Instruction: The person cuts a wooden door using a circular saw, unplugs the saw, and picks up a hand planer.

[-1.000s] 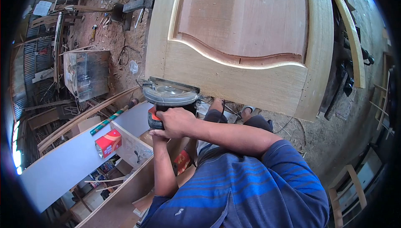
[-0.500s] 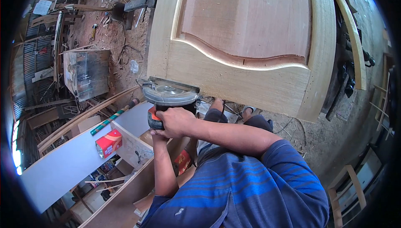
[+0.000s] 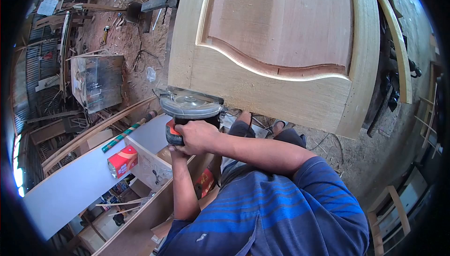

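A circular saw [image 3: 190,106] with a grey rounded guard sits against the lower left end of a wooden panel door [image 3: 267,92]. Its flat base lies along the door's edge. My right hand [image 3: 199,136] is wrapped around the dark handle with orange-red parts. Beneath it, my left hand [image 3: 179,149] is closed at the bottom of the same handle, its fingers mostly hidden. Fine sawdust lies on the door's lower rail near the saw. The door has a recessed panel with a wavy lower moulding.
Left of me stands a white-faced board cabinet [image 3: 70,185] with a red box [image 3: 123,161] and a green-striped roll [image 3: 129,131] on it. A paint-stained box [image 3: 98,82] stands on the dirt floor. A long wood strip [image 3: 396,38] leans right of the door. Cables lie near my feet.
The door has shifted slightly to the right. The saw and both my hands stay in nearly the same place.
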`<action>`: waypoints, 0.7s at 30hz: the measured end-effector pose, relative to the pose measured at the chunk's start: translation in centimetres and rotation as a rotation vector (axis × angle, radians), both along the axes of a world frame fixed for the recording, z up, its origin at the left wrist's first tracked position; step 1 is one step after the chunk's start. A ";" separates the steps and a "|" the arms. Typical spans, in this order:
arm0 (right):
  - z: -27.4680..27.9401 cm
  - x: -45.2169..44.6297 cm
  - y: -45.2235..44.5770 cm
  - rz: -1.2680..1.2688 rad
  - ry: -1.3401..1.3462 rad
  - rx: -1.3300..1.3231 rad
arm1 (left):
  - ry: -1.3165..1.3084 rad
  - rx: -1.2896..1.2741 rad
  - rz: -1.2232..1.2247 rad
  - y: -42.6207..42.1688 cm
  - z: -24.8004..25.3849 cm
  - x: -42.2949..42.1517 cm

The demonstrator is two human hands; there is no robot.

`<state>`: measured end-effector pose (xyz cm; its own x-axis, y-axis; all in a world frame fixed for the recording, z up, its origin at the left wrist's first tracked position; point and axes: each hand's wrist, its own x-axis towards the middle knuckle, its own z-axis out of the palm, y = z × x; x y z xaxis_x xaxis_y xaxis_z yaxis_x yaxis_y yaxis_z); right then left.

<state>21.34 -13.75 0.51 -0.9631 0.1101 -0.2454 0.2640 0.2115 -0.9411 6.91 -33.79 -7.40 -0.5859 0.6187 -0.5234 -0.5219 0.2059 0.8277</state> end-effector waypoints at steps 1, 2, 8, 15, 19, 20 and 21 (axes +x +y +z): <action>-0.1 -0.1 0.0 0.001 0.003 0.003 | 0.000 0.001 0.002 -0.1 0.0 -0.1; -0.1 -0.3 -0.1 0.001 0.005 0.007 | -0.004 0.000 0.003 -0.1 0.0 -0.2; 0.4 -0.9 0.3 0.010 -0.006 -0.010 | -0.005 0.000 0.003 -0.4 -0.1 -0.9; -0.6 -2.2 -0.5 -0.030 0.037 0.015 | -0.009 -0.002 0.008 -0.5 -0.2 -1.8; 0.0 -2.7 -0.1 0.004 -0.002 -0.001 | -0.010 0.004 0.004 -0.5 -0.3 -2.5; 0.2 -2.9 0.1 0.021 -0.018 -0.008 | -0.008 0.004 0.004 -0.5 -0.3 -2.7; 0.2 -3.1 0.0 0.019 -0.017 -0.008 | -0.009 0.006 0.004 -0.5 -0.3 -2.8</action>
